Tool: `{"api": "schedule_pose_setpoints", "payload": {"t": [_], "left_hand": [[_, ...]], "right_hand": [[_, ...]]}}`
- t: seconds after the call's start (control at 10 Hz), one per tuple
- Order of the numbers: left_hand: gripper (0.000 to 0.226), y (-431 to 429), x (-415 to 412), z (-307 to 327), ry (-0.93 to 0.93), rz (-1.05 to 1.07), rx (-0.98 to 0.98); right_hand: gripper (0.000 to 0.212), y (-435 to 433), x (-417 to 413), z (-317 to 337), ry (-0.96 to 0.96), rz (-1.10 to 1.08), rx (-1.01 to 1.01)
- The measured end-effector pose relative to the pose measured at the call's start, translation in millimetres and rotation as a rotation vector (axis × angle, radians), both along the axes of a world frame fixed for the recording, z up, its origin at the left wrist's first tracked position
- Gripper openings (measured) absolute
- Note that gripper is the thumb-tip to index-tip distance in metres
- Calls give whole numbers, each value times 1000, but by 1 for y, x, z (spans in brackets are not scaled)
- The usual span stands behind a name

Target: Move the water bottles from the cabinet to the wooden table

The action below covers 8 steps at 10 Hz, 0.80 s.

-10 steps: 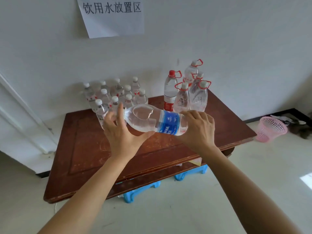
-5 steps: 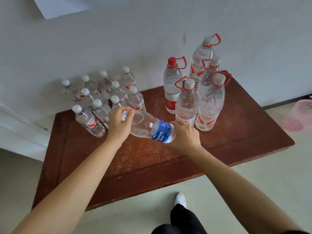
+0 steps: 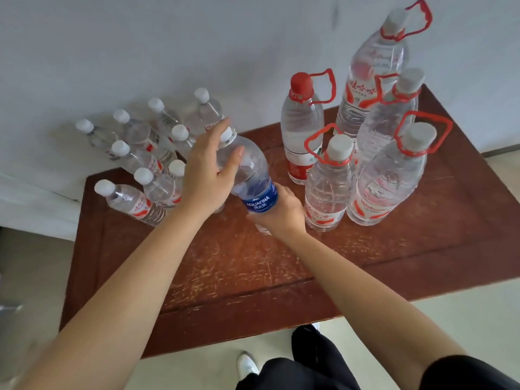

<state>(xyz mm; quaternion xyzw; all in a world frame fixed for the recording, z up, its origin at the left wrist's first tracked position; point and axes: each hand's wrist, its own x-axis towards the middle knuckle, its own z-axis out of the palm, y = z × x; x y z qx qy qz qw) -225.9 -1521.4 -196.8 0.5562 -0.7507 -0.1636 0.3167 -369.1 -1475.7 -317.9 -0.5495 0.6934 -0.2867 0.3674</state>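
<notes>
Aquafina bottle (image 3: 260, 199) steeper now, left hand (image 3: 208, 170) and right hand (image 3: 284, 212) gripping, beside large bottles (image 3: 329, 190).

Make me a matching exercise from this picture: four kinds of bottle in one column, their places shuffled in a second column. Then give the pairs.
Column one
1. blue-labelled bottle
2. red-capped bottle
3. small bottles
4. big white-capped bottles

Column two
A. right end of the table
B. held by the left hand and the right hand
C. left end of the table, by the wall
D. mid-table, behind the right hand

Pairs: 1-B, 2-D, 3-C, 4-A
</notes>
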Motion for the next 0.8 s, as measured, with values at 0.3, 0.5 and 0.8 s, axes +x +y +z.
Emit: {"api": "schedule_pose_setpoints", "payload": {"t": [0.3,0.5,0.8], "left_hand": [[50,49,-27,-30,-31,-259,-247],[55,53,-12,-20,-45,-269,-152],[69,73,-6,0,-106,-348,-69]], "right_hand": [[96,45,-4,-16,-133,-113,-4],[97,54,1,6,18,-59,114],[33,91,-35,89,162,-41,-73]]}}
